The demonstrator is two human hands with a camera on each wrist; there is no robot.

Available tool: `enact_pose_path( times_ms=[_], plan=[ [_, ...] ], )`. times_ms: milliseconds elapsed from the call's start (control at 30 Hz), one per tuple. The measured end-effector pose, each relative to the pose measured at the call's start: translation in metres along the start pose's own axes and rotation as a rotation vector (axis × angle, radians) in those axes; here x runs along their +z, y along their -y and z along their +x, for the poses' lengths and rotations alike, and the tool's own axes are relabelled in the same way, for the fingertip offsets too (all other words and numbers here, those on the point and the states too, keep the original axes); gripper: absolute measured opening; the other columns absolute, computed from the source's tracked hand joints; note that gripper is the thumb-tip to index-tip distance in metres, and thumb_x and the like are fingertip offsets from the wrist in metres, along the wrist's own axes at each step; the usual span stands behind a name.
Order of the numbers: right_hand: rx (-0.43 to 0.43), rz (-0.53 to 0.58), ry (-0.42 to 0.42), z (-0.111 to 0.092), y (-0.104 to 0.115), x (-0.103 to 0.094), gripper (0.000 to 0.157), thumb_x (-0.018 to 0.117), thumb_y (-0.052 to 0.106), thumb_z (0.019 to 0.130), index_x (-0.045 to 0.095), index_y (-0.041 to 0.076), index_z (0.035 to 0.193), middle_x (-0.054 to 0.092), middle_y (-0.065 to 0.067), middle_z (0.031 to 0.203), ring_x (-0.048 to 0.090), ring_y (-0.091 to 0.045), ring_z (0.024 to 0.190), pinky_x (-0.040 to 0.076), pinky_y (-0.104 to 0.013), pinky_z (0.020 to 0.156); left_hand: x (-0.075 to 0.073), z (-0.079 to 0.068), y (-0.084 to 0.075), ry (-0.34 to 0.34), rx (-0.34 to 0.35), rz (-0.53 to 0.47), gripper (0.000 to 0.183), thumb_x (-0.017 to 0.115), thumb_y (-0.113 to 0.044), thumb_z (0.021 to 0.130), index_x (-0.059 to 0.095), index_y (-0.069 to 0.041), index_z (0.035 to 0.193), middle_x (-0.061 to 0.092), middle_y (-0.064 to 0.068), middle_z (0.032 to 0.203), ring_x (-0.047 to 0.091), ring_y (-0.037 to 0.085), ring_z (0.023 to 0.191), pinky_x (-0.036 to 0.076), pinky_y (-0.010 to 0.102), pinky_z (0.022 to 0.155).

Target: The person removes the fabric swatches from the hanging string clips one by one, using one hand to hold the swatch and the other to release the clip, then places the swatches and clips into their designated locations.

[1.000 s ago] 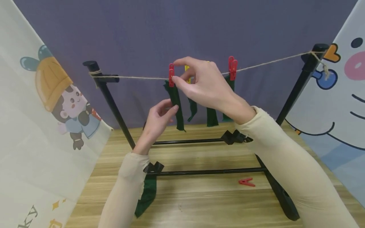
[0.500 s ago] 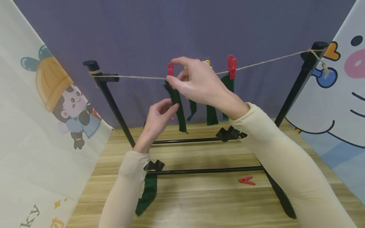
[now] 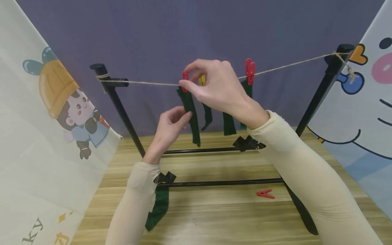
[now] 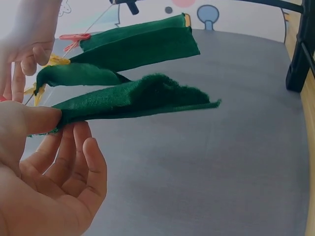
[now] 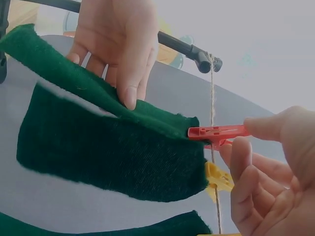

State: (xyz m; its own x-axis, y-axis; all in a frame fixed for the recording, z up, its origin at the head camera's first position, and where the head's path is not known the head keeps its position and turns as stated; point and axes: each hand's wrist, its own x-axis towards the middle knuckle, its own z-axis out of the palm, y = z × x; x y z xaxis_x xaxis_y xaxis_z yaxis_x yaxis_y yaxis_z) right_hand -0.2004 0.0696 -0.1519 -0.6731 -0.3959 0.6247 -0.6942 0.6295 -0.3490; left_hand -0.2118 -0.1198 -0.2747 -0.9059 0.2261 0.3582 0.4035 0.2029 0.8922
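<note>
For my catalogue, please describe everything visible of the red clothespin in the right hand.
The red clothespin looks plastic, with slots. In the head view it stands upright, its lower end over the top edge of a green cloth, crossing the twine. The right hand pinches its upper end, partly hiding it.

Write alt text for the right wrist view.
The right hand pinches a red clip at the end of a green cloth, by a string; the left hand holds the cloth. Lower in frame, a yellow clip sits on the string.

Long cream sleeves (image 3: 301, 173) end in cuffs (image 3: 260, 125) beside black fittings (image 3: 245, 143).
</note>
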Motion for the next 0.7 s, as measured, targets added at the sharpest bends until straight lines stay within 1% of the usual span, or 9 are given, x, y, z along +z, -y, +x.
enact_pose_path(
  times_ms=[133,300,500,567,700],
  plan=[
    [-0.003,-0.016,-0.010,-0.0001,-0.0004,-0.0009,0.031,0.070,0.039,0.097,0.074,0.017,0.118,0.078,0.006,0.102,0.040,-0.015,0.040,0.027,-0.026,0.042,-0.0010,0.0006,-0.0002,-0.004,-0.005,0.001,0.025,0.063,-0.028,0.103,0.069,-0.011,0.119,0.071,0.007,0.104,0.067,0.019,0.095,0.058,0.034,0.078],
    [-0.002,-0.018,-0.011,-0.0008,-0.0001,-0.0017,0.029,0.070,0.037,0.097,0.075,0.017,0.118,0.078,0.005,0.101,0.037,-0.013,0.039,0.027,-0.026,0.042,-0.0010,0.0012,-0.0003,-0.005,-0.002,-0.006,0.025,0.063,-0.028,0.103,0.069,-0.009,0.119,0.071,0.007,0.103,0.067,0.018,0.094,0.058,0.032,0.078],
    [-0.020,-0.006,-0.035,-0.0012,-0.0006,-0.0026,0.028,0.070,0.037,0.097,0.077,0.017,0.116,0.078,0.003,0.101,0.034,-0.012,0.037,0.025,-0.025,0.041,-0.0008,0.0006,-0.0003,-0.011,0.004,-0.021,0.025,0.063,-0.026,0.102,0.069,-0.008,0.118,0.071,0.006,0.102,0.067,0.018,0.092,0.058,0.032,0.077],
    [-0.020,0.000,-0.044,-0.0014,-0.0008,-0.0028,0.028,0.070,0.038,0.097,0.077,0.017,0.115,0.079,0.004,0.100,0.036,-0.011,0.037,0.026,-0.025,0.040,-0.0010,0.0005,-0.0005,-0.015,0.002,-0.026,0.025,0.064,-0.026,0.102,0.069,-0.009,0.119,0.071,0.006,0.102,0.067,0.018,0.093,0.058,0.033,0.077],
    [-0.019,0.028,-0.067,-0.0020,-0.0009,-0.0027,0.029,0.071,0.037,0.097,0.078,0.017,0.116,0.079,0.004,0.099,0.051,-0.004,0.041,0.028,-0.025,0.038,-0.0016,-0.0002,-0.0019,-0.019,0.002,-0.025,0.025,0.064,-0.027,0.102,0.069,-0.010,0.119,0.071,0.005,0.104,0.067,0.018,0.093,0.059,0.037,0.078]
  ],
)
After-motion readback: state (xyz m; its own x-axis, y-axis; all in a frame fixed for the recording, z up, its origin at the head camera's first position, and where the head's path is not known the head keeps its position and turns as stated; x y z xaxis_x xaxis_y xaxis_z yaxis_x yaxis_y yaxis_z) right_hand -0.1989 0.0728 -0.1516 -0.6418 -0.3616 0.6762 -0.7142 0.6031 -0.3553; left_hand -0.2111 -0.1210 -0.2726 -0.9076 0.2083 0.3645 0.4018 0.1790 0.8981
